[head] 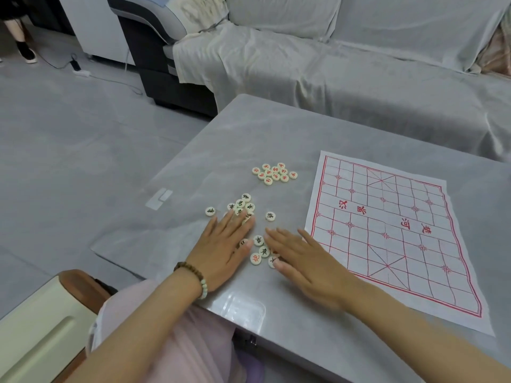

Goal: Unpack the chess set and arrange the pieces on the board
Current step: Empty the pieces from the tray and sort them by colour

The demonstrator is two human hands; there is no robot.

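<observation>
A white paper chess board (387, 233) with red grid lines lies flat on the right of the grey table (249, 128), with no pieces on it. A cluster of red-marked round pieces (274, 173) sits left of the board. Black-marked pieces (243, 206) are scattered nearer me, one piece (210, 211) apart on the left, another (270, 216) on the right. My left hand (221, 250), with a bead bracelet on the wrist, lies flat, fingers over several pieces. My right hand (307, 261) lies flat beside it, fingers spread, touching pieces (262, 251) between the hands.
A sofa under a grey cover (359, 78) runs behind the table. A dark chair (154, 51) stands at the back left, with a power strip and cables (80, 71) on the floor. A cream and brown seat (49, 322) is at my lower left. Another person's legs show at top left.
</observation>
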